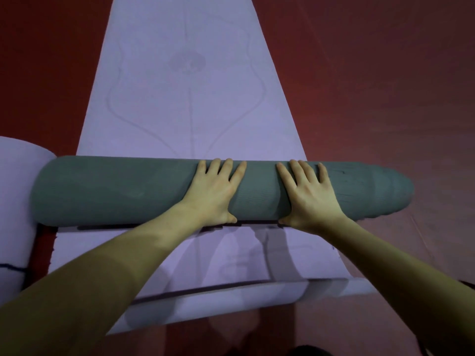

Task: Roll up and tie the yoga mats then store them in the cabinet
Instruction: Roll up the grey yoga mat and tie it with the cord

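While both hands [259, 191] press flat, grey-green roll [108, 191], lilac mat [185, 98], red floor [385, 86]

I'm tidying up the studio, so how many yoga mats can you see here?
2, maybe more hidden: a lavender mat on the red floor, its part-rolled section under both hands, and another pale mat at the left edge.

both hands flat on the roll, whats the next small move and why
Probably push the grey-green roll forward a bit more. The left hand and right hand press flat on its top near the middle, and a long stretch of lavender mat lies unrolled ahead. The roll's right end bulges out unevenly, so squaring it may help too.
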Demonstrator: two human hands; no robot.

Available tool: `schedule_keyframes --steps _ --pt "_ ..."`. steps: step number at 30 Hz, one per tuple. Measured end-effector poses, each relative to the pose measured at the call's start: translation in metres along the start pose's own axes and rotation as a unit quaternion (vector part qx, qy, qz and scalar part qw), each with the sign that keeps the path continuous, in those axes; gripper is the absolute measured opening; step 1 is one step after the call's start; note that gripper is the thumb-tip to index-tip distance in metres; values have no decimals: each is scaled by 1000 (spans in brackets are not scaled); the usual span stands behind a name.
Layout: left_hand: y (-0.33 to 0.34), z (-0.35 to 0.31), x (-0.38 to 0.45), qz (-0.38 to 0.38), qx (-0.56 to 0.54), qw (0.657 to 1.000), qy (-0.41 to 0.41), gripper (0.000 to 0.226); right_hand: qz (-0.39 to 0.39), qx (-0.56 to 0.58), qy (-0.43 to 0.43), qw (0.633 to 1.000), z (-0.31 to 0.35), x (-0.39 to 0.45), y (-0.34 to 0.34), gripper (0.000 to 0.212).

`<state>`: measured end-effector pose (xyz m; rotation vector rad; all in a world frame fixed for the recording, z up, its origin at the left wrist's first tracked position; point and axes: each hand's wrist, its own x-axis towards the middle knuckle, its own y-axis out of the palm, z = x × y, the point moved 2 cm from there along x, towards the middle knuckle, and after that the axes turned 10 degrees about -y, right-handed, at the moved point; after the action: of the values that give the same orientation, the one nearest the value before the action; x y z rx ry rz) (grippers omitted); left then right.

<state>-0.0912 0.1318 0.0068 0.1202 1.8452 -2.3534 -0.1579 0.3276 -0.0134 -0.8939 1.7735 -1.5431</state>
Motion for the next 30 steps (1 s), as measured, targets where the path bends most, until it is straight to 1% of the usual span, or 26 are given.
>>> schedule_keyframes --steps 4,6,9,11,14,15,18,20,22,25,28,30 --pt "-4 -13 -24 9 -10 1000 14 122 6 9 0 1000 8 -29 -4 124" --pt "-7 -20 -32 27 -12 999 20 122 18 20 3 1000 12 -42 -7 125" --pt "-15 -20 -34 67 -44 997 20 110 18 52 5 998 10 -52 -12 122" --pt "-20 -23 -32 93 -84 992 13 95 -2 77 14 997 6 -62 -15 108" --pt "-23 -47 -27 99 -118 988 -6 79 -63 114 55 990 -3 -90 -16 71" --pt "-24 -61 -24 95 -125 988 -13 76 -76 111 61 989 -7 -103 -14 64" --pt "-29 -103 -10 68 -136 988 -24 73 -90 97 72 989 -18 -138 -7 54" --pt "-35 -133 -1 49 -138 989 -19 75 -105 93 118 983 -25 -162 -2 52" --pt "-39 -161 5 38 -121 992 -4 80 -92 83 179 976 -32 -189 7 51" --pt "-45 -189 10 31 -93 995 -2 88 -37 87 263 960 -40 -229 28 52" --pt "-47 -191 12 7 -51 999 -7 94 51 105 341 933 -47 -253 51 53" --pt "-47 -187 14 -19 -21 1000 13 96 67 117 377 916 -49 -256 64 53"
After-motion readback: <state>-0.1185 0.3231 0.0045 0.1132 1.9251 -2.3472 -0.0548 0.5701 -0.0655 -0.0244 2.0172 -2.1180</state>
